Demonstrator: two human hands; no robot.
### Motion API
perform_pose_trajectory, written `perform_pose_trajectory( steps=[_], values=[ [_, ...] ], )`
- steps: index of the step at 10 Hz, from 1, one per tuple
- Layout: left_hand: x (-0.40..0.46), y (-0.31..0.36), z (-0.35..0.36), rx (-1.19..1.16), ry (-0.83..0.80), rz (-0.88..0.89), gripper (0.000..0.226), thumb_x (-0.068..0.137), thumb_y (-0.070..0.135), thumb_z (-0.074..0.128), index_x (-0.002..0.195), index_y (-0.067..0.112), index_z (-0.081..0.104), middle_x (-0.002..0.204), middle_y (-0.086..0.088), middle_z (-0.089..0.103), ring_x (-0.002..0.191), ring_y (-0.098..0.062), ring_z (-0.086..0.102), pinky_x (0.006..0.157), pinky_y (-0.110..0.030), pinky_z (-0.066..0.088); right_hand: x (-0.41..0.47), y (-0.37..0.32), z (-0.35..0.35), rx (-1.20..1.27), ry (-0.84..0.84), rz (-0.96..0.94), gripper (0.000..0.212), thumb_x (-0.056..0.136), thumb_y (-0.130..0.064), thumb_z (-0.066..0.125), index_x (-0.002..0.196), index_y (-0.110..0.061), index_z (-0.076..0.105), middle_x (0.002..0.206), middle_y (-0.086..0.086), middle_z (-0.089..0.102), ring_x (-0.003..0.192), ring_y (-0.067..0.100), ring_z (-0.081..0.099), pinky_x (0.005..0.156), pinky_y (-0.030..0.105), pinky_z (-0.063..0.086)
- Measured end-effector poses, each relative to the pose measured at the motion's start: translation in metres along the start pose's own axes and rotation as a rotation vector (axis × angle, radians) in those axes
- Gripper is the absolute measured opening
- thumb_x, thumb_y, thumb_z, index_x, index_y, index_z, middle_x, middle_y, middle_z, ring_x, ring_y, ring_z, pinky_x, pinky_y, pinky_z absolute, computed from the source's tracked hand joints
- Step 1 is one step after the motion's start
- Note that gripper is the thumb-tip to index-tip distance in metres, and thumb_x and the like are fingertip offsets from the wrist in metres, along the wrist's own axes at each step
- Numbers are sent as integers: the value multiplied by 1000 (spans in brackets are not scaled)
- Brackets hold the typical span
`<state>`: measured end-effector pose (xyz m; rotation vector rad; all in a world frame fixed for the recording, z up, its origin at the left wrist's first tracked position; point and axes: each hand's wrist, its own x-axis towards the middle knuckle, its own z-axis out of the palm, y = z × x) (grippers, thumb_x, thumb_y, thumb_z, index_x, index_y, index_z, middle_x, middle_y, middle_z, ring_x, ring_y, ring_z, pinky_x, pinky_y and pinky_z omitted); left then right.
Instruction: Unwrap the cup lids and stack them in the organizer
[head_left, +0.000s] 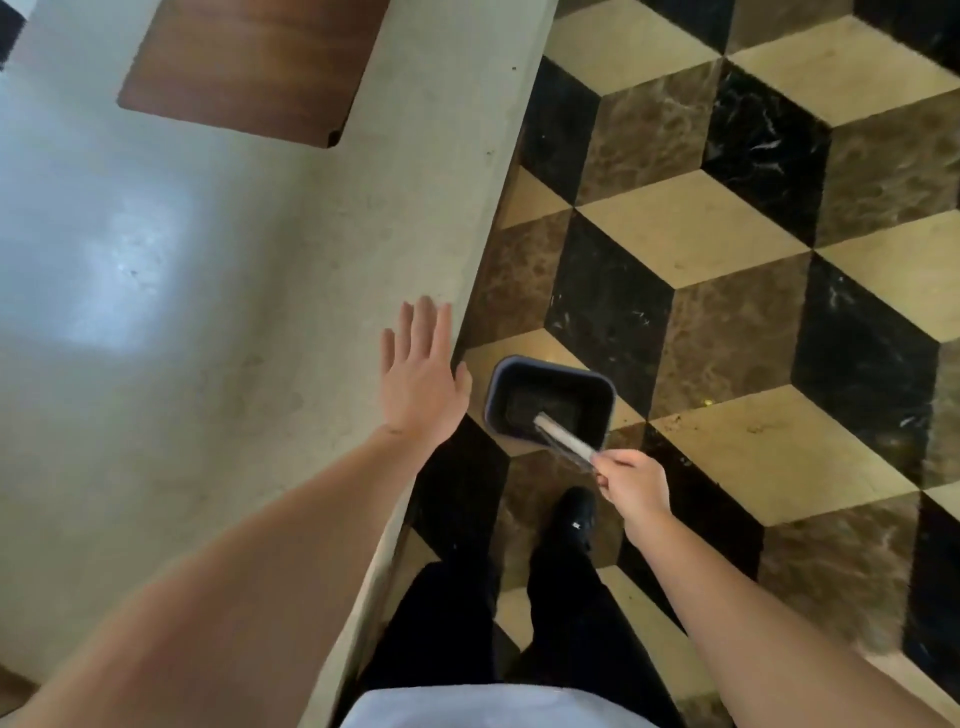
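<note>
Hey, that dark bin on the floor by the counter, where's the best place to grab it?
Grab the bin by its near rim, reaching straight down from above: it stands upright with its mouth open. The right hand already holds a clear wrapper over it, so the open left hand looks freer.

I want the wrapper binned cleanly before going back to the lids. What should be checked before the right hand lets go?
1. Right hand grips the clear wrapper: ok.
2. Wrapper's far end is over the bin opening: ok.
3. Bin upright on the tiled floor: ok.
4. Room left in the bin: ok, looks nearly empty.
5. Left hand free, flat on the counter edge: ok.
6. Lids and organizer in view: not ok.
</note>
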<state>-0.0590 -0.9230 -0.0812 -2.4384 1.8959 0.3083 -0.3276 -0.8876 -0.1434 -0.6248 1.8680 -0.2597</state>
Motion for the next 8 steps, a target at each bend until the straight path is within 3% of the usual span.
perform_pose_trajectory(
  steps=[1,2,3,5,6,7,8],
  values=[
    [12,-4,12,59,68,13,78,99,37,42,162,20,0,172,-7,0,157,-29,-7,126,-53,12,47,-3,31,-109,16,19,15,89,-36,77,95,-23,75,84,-1,73,80,18,70,70,35,60],
    [12,-6,18,74,79,27,83,95,32,47,163,19,-1,172,-8,0,157,-27,-7,126,-51,7,91,-3,62,-167,-12,58,7,88,-31,77,86,-26,72,87,-1,72,83,19,69,76,37,60],
    [13,-5,15,87,74,30,87,91,28,52,162,17,4,171,-10,2,157,-27,-6,125,-48,2,132,-1,92,-232,-91,98,7,89,-19,70,92,-23,75,92,1,74,84,17,68,69,30,58],
    [13,0,6,39,31,14,85,88,17,57,161,12,14,170,-16,11,157,-32,3,126,-53,5,183,-12,128,-414,-67,204,21,92,-10,59,102,-2,76,100,17,74,95,33,70,87,41,60],
    [15,-2,6,12,32,7,83,87,17,56,161,12,18,169,-15,13,157,-33,5,126,-54,7,190,-18,139,-441,-73,215,24,94,-18,63,107,-1,74,103,17,74,98,34,70,87,40,59],
    [13,1,5,13,43,18,83,86,16,57,160,12,20,169,-16,15,157,-33,7,125,-55,9,185,-22,137,-479,-111,217,44,96,-41,63,114,-1,69,108,17,72,99,36,70,83,40,59],
    [15,-2,4,23,59,15,85,85,16,58,160,12,19,169,-17,15,157,-34,7,125,-55,9,174,-20,136,-526,-145,189,51,98,-48,57,123,-4,64,113,17,69,101,36,68,85,43,59]
  ],
)
